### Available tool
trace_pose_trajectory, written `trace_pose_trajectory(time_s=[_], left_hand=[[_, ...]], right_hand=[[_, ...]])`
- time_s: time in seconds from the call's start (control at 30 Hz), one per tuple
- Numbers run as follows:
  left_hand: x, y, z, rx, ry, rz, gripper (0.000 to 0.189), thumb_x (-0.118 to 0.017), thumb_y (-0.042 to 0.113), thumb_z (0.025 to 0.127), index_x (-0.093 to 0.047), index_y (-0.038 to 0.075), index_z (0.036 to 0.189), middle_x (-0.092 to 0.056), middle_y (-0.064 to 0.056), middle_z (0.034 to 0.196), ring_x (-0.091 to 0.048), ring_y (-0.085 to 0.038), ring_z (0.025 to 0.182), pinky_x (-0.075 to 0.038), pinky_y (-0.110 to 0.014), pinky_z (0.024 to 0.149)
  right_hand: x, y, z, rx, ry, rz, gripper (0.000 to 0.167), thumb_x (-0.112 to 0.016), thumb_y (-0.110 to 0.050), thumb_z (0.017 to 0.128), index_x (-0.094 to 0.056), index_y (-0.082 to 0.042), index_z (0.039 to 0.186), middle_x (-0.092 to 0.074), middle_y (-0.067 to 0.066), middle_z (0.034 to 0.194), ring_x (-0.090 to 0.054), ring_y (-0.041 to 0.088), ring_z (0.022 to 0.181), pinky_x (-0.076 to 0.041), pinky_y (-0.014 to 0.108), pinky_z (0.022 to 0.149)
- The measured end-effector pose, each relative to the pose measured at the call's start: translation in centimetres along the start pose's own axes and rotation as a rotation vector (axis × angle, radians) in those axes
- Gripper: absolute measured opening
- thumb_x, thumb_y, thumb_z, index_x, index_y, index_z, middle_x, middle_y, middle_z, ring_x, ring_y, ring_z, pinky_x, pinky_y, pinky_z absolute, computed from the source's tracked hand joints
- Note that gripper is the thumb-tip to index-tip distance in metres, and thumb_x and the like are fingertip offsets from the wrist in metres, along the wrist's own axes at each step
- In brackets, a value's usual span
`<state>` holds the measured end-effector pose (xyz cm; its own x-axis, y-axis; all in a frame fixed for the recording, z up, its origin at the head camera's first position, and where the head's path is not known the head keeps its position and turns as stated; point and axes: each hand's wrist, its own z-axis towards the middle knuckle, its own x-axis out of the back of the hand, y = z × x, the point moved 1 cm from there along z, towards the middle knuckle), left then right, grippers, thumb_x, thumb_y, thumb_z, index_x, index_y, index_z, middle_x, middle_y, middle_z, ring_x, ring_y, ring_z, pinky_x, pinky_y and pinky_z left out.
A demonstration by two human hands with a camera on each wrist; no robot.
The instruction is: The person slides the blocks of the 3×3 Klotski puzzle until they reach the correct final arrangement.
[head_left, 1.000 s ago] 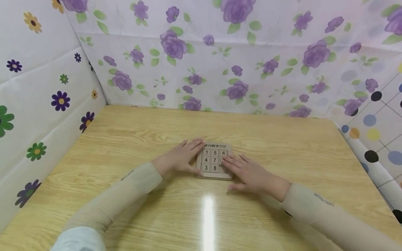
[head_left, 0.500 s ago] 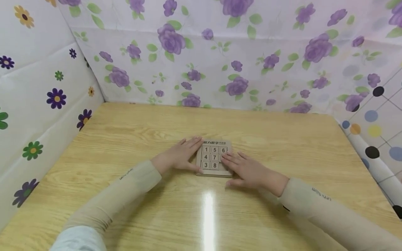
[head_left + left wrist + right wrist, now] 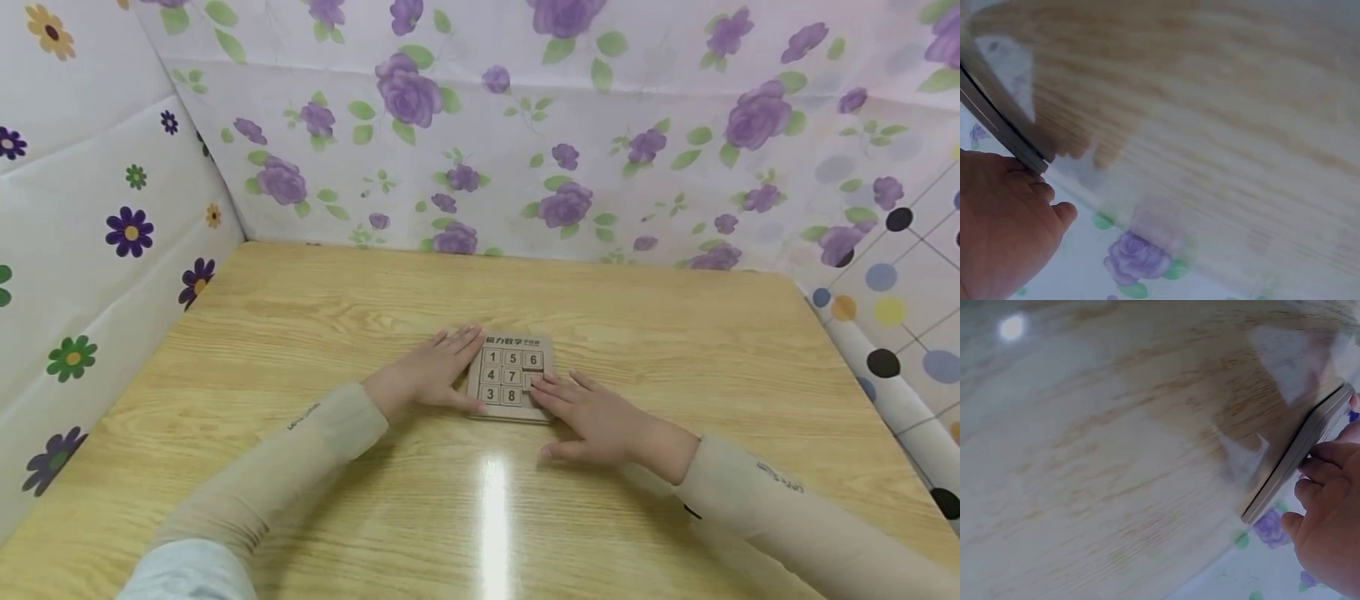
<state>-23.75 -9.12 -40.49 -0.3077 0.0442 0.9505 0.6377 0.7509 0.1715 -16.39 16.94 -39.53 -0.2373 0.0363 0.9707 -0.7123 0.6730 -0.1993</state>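
A number slide puzzle (image 3: pixel 513 412) lies flat on the table, its tiles facing up with printed digits. Readable tiles are 1, 5, 6 in the top row, 4 and 7 in the middle, 3 and 8 at the bottom. My left hand (image 3: pixel 431 371) holds the puzzle's left side, thumb at the near corner and fingertips at the far corner. My right hand (image 3: pixel 600 417) rests straight fingertips on a tile (image 3: pixel 529 381) in the right column, whose digit they cover. A dark gap shows between that tile and the 6. Both wrist views catch the puzzle edge-on (image 3: pixel 1297 453).
The wood-grain table (image 3: pixel 360 517) is glossy, with a bright light reflection (image 3: pixel 495 525) in front of the puzzle. Flower-printed sheeting (image 3: pixel 480 150) stands along the back and left, and dotted sheeting (image 3: pixel 892 333) on the right.
The tile under my right fingertips has slid slightly toward me, away from the 6. My left hand stays at the puzzle's left side. The head view has shifted slightly.
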Motion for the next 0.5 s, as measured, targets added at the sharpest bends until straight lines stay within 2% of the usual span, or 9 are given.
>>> trace_pose_trajectory(time_s=[0.23,0.5], left_hand=[[0.2,0.4,0.0,-0.005,0.003,-0.013,0.114,-0.052,0.075,0.078,0.000,0.005,0.153,0.003,-0.011,0.160,0.004,-0.025,0.148,0.000,-0.043,0.121],[-0.1,0.2,-0.1,0.004,0.003,-0.014,0.116,-0.053,0.075,0.077,-0.001,0.005,0.152,0.003,-0.011,0.160,0.004,-0.025,0.148,0.000,-0.043,0.121]], right_hand=[[0.1,-0.6,-0.6,0.002,-0.001,-0.008,0.080,-0.054,-0.055,0.090,-0.034,-0.001,0.146,-0.032,0.013,0.153,-0.026,0.030,0.143,-0.015,0.054,0.118],[0.3,-1.1,-1.1,0.037,-0.028,0.043,0.080,-0.053,-0.055,0.090,-0.034,-0.002,0.146,-0.032,0.014,0.153,-0.024,0.032,0.143,-0.015,0.055,0.118]])
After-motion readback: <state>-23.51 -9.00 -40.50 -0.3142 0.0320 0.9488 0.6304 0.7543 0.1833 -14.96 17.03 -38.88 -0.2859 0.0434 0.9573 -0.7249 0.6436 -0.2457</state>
